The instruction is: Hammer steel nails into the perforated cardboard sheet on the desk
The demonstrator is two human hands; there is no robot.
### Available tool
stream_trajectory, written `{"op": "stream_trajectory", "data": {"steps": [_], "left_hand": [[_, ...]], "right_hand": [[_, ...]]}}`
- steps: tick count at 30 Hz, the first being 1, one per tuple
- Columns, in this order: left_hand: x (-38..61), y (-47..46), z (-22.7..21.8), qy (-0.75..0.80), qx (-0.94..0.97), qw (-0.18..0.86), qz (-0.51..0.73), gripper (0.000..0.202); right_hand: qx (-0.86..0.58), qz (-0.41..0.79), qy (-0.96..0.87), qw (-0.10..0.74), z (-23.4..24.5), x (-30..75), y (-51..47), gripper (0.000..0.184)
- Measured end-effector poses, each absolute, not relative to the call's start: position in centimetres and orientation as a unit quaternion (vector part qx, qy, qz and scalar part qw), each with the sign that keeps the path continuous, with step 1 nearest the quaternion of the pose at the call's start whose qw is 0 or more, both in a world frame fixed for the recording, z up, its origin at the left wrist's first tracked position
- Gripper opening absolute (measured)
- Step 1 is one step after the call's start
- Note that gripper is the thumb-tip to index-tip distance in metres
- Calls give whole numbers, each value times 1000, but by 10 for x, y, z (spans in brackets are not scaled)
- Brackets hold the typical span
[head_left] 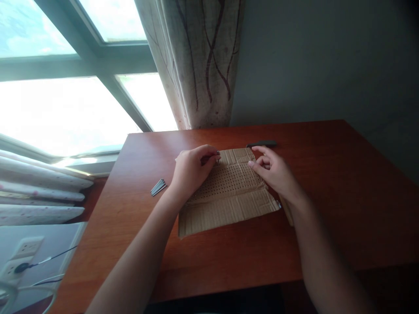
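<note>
Window-side red-brown wooden table: left hand pinches a thin metal nail at the far edge of a perforated brown cardboard sheet, half-open right hand steadying it; a slip could prick.

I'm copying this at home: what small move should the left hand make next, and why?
Probably push the nail pinched in the left hand into a hole: it sits at the far edge of the perforated cardboard, and the right hand steadies the sheet.

Reaches in from 7 o'clock with the left arm, left hand knuckles up, fingertips pinched together toward 2 o'clock. Reaches in from 5 o'clock with the right arm, right hand loosely curled, forefinger out toward 11 o'clock.
</note>
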State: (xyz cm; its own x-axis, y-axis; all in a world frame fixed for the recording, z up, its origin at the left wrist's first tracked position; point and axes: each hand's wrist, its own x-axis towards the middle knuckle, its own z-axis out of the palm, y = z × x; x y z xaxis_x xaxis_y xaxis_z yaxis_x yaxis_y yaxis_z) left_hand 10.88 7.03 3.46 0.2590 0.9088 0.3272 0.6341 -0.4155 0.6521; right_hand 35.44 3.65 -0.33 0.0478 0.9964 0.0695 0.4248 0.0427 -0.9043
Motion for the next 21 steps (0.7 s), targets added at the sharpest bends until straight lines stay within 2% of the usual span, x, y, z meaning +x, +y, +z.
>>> {"op": "stream_trajectory", "data": {"steps": [14, 16, 18, 21], "left_hand": [[109, 70, 36, 497, 762, 234, 344, 7], [109, 70, 35, 497, 760, 237, 345, 8], [109, 70, 35, 495, 760, 239, 346, 8], [109, 70, 34, 496, 766, 229, 340, 9]], "right_hand": [[-595, 349, -598, 409, -8, 363, 40, 52], [-632, 305, -587, 402, -10, 377, 43, 49], [-712, 189, -575, 356, -11, 392, 44, 41], [-800, 82, -566, 179, -14, 404, 45, 40]]}}
